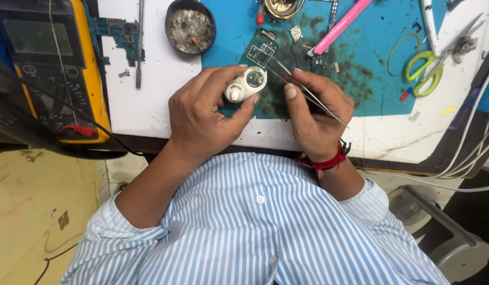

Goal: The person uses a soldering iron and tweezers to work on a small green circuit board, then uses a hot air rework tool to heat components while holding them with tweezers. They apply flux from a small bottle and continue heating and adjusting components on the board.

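The left hand (202, 113) is curled closed around a small white magnifier (245, 85), pinching it between thumb and fingers near the front edge of the bench (149, 100). The right hand (316, 116) is closed on a pair of thin metal tweezers (302, 89), whose tips reach a green circuit board (261, 51) lying on the stained blue mat (360, 68), just beyond the magnifier. A yellow multimeter (54, 63) sits at the left edge of the bench. A round tin of residue (190, 26) lies toward the back edge, a pink tool (339, 25) beside it, and green-handled scissors (426, 71) lie toward the right edge.
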